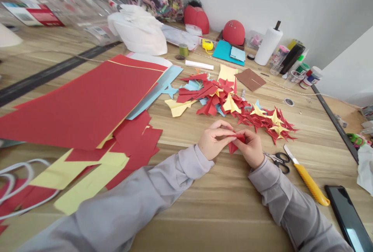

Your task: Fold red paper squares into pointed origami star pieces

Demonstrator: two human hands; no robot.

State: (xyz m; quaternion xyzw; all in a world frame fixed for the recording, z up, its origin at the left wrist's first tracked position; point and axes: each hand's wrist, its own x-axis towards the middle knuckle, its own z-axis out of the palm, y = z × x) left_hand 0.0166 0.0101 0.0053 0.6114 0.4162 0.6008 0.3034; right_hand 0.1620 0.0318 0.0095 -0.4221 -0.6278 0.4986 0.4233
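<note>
The left hand (pixel 214 140) and right hand (pixel 249 149), both curled nearly shut, pinch one small folded red paper piece (pixel 234 146) between them, just below a heap of folded red and yellow paper shapes (pixel 230 102) on the light wooden table (pixel 204 213).

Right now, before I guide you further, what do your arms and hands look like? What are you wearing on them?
Long, loose sleeves of pale grey fabric cover both arms to the wrists: the left sleeve and the right sleeve match, each ending in a soft cuff. The left hand and the right hand are bare, with no gloves, watch or rings showing.
</note>
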